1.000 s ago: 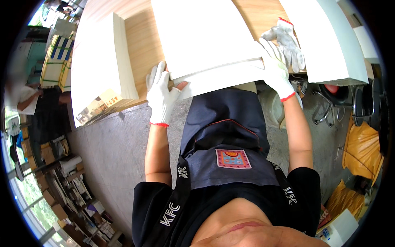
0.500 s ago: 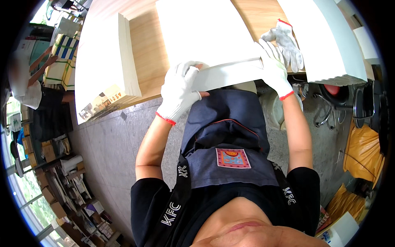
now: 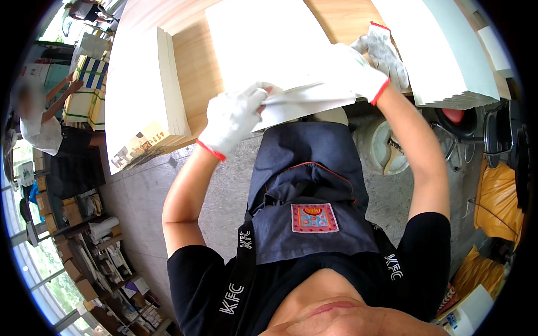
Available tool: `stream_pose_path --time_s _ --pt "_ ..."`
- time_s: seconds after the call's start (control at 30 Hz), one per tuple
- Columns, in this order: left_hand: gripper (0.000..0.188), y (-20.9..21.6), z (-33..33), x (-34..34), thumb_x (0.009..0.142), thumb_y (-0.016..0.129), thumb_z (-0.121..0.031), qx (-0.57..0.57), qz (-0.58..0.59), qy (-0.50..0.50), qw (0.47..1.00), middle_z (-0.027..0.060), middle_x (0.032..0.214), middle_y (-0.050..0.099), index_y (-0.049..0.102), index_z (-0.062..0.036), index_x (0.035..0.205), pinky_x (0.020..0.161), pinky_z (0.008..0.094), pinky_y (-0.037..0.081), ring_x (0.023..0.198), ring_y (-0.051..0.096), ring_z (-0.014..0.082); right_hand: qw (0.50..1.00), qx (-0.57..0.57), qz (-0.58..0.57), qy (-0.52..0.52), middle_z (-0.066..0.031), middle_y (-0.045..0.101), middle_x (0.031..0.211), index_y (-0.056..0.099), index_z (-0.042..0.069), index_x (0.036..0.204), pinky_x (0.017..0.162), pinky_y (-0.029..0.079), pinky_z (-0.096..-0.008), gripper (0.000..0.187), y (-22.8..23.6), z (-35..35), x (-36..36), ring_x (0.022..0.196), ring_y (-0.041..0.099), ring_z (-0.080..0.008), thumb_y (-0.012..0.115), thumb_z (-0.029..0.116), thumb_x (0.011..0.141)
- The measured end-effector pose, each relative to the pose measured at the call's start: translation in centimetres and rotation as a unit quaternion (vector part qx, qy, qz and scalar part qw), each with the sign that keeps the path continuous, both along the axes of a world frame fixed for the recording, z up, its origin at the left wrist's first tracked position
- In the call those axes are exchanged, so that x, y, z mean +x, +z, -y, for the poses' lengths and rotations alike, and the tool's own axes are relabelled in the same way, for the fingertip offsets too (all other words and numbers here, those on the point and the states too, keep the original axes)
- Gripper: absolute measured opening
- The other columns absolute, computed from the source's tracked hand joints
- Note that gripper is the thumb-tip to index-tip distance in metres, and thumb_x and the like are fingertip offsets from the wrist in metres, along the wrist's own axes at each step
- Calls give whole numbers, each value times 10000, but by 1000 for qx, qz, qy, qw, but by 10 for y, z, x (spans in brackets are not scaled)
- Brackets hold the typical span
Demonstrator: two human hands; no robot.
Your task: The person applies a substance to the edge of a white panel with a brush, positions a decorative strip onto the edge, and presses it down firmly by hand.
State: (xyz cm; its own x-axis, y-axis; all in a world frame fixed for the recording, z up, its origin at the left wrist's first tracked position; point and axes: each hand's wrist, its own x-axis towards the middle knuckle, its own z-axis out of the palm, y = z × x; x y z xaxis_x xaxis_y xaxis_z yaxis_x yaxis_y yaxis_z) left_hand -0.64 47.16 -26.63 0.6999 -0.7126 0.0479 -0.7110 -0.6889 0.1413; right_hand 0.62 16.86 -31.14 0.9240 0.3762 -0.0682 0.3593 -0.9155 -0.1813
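Observation:
A large white paper sheet (image 3: 269, 45) lies on the wooden table in front of me, its near edge bent into a narrow flap (image 3: 314, 102) along the table's front edge. My left hand (image 3: 234, 115), in a white knit glove with a red cuff, has thumb and fingers closed on the left end of that flap; bare fingertips show. My right hand (image 3: 356, 73), in a matching glove, rests flat over the right side of the sheet with its fingers stretched out. Bright light washes out those fingers. Close beyond it lies a loose grey-white glove (image 3: 386, 56).
A stack of white printed sheets (image 3: 147, 89) stands on the table's left, and a taller white stack (image 3: 440, 53) on the right. Beneath the right side is a round bucket (image 3: 381, 148). At far left, a person (image 3: 42, 123) handles strapped bundles (image 3: 84, 103). Shelves (image 3: 106, 269) hold papers.
My right hand has slid left and away from me onto the sheet. My left hand has shifted slightly left and nearer me, and the flap now sits lower and more creased.

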Motion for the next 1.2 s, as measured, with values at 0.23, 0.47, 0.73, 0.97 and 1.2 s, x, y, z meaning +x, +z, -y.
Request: stream_pose_path --time_s 0.23,0.47,0.73,0.97,1.2 --pt "191 -8 -7 59 888 696 -209 -85 -234 145 958 12 948 707 751 -60 996 697 277 493 727 637 140 988 101 -115 7 -167 724 985 700 117 1171 819 530 -413 520 30 -4 31 892 681 -322 662 531 858" --pt "203 -10 -4 61 824 774 -167 -95 -266 179 943 3 951 665 710 12 893 691 269 482 760 603 113 981 163 -94 -39 -154 704 878 670 49 1034 781 515 -415 603 25 -4 22 840 669 -316 755 579 761" --pt "171 -24 -13 67 807 766 -125 -134 -268 162 940 -12 955 671 713 3 907 691 255 499 759 616 106 982 183 -22 -46 -113 706 942 688 105 1050 804 515 -399 587 -10 2 27 897 666 -275 725 613 759" --pt "143 -27 -16 70 815 755 -123 -149 -321 197 914 -4 880 649 725 -27 916 587 263 493 644 592 93 983 161 -66 -62 -119 694 1021 664 126 1076 862 498 -435 539 -1 1 22 1003 651 -301 677 596 812" --pt "221 -11 -1 64 798 821 -229 -68 -285 216 931 -11 760 636 725 -84 934 601 274 476 650 576 89 985 156 -20 -70 -126 698 996 665 149 1072 850 498 -451 487 -10 2 20 987 654 -318 656 575 835"
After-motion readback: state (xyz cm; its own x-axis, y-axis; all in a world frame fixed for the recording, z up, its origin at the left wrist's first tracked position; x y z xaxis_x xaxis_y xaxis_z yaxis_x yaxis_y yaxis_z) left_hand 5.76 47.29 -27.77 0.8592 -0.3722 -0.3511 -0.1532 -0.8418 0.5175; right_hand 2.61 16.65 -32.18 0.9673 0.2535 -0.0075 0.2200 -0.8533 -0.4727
